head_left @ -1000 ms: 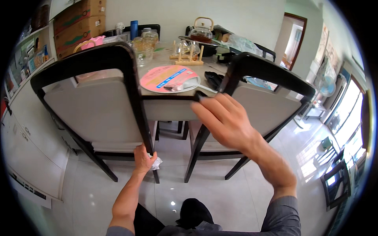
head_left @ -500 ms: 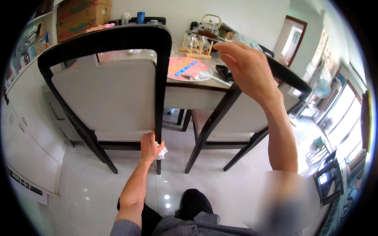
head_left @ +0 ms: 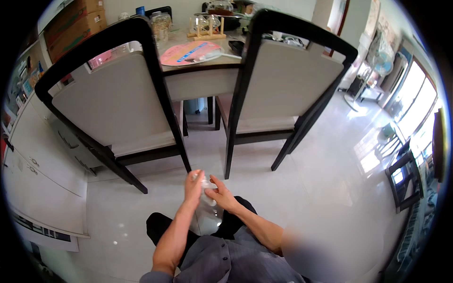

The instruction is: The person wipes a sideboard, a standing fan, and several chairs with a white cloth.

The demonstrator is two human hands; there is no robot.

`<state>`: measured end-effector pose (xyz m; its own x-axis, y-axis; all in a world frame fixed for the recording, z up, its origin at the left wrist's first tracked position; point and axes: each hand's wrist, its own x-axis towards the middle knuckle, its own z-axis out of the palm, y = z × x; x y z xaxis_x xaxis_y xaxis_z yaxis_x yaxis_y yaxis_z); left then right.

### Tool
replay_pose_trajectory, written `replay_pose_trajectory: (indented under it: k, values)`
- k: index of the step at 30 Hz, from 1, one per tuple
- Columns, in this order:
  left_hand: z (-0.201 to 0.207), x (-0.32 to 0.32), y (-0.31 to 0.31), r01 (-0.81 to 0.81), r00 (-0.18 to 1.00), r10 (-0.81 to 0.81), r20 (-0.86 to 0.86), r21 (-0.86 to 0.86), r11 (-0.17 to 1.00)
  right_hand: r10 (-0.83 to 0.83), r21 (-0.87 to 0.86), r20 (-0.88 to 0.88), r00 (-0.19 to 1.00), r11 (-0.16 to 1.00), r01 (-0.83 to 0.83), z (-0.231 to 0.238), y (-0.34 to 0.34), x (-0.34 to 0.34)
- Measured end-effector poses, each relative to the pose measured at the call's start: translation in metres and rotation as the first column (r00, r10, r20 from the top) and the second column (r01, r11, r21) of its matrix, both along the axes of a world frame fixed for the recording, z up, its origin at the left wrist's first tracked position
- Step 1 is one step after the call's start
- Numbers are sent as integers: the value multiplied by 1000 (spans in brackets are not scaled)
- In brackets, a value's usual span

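Observation:
In front of my knees, my two hands meet over a crumpled white tissue [head_left: 206, 185]. My left hand [head_left: 192, 189] is closed on it from the left. My right hand [head_left: 222, 195] has its thumb and fingers curved about the tissue's other side; the motion blurs its edges. Just beyond my hands stand two dark-framed chairs with pale backs, the left chair [head_left: 113, 104] and the right chair [head_left: 288, 85]. The left chair's near leg ends close above my left hand, and neither hand rests on a chair.
Behind the chairs is a dining table [head_left: 200, 69] bearing a pink hand fan [head_left: 188, 53], a wooden cup rack [head_left: 206, 35] and a glass teapot [head_left: 220, 6]. White cabinets [head_left: 47, 160] line the left. A standing fan [head_left: 383, 69] and a dark stool-like frame [head_left: 405, 181] are at right.
My left hand has left the left chair's leg, bringing the tissue toward my body. My right hand has come down from the right chair's top to meet it. The view has shifted.

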<state>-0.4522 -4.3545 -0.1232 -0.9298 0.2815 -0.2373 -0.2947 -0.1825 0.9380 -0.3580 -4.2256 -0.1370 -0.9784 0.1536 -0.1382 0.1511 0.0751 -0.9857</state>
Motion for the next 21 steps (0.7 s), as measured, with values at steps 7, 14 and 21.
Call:
replay_pose_trajectory:
  k: [7,14,21]
  values:
    - [79,31,39,189,917,-213,-337,-103,977,-158,-267,-179,971,958,107,38,44,2]
    - [255,-29,72,-217,433,-225,-873,-343,914,-314,-53,-907,279,744,666,305,211,-27]
    - [397,-56,154,-11,460,168,-872,184,983,283,264,-930,235,68,962,449,196,-100]
